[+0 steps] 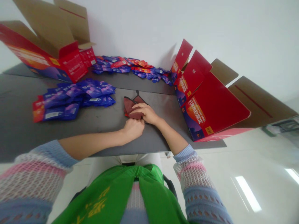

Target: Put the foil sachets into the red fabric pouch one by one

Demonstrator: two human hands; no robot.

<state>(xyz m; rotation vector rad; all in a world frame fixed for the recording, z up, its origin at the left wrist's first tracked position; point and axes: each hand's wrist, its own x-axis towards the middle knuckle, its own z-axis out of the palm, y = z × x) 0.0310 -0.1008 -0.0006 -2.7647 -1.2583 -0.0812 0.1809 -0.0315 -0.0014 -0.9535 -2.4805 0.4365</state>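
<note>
A small dark-red fabric pouch lies on the dark grey table, near its middle. My right hand rests on the pouch with its fingers curled over the near edge and pressing it down. My left hand sits just below, closed in a fist, its knuckles against the pouch's lower edge; what its fingers grip is hidden. A pile of blue and red sachets lies to the left of my hands.
An open red carton stands at the back left and another open red carton at the right. More sachets are strewn along the far edge by the white wall. A green apron covers my lap.
</note>
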